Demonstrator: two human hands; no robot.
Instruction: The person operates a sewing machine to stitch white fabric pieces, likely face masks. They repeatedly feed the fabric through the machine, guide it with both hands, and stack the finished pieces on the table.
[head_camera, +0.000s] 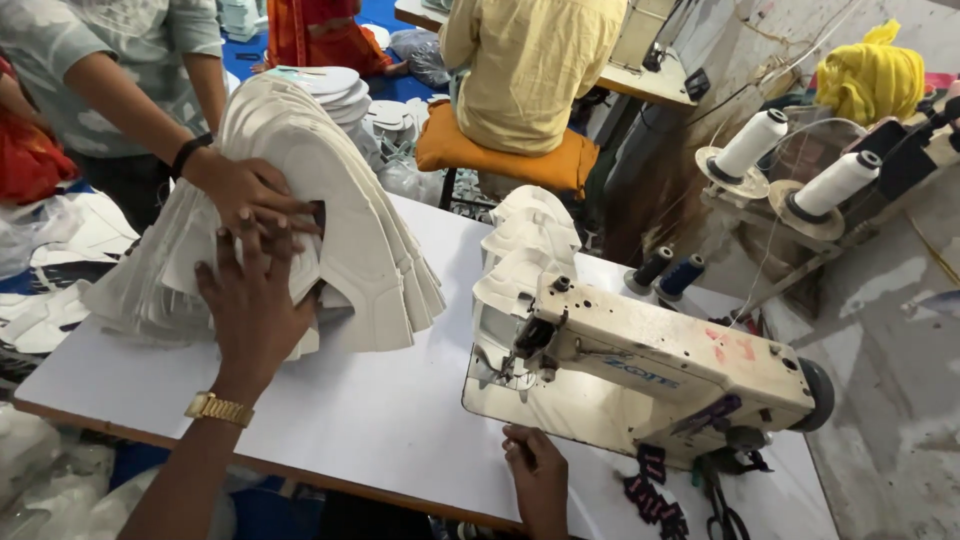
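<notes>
A thick fanned stack of white cut fabric pieces (360, 230) leans on the white table (380, 410) at the left. My left hand (255, 305), with a gold watch on its wrist, lies spread against the front of the stack and holds it. A co-worker's hand (245, 190) with a black wristband grips the same stack from above, its fingers touching mine. My right hand (535, 475) rests at the table's near edge with its fingers curled and nothing in it, just in front of the base of the cream sewing machine (660, 365).
More white pieces (530, 245) are piled behind the machine. Thread cones (750, 145) stand on a rack at the right, with dark spools (665, 272) below. Black scissors (722, 510) lie by the machine. A seated person in a yellow shirt (530, 60) is behind the table.
</notes>
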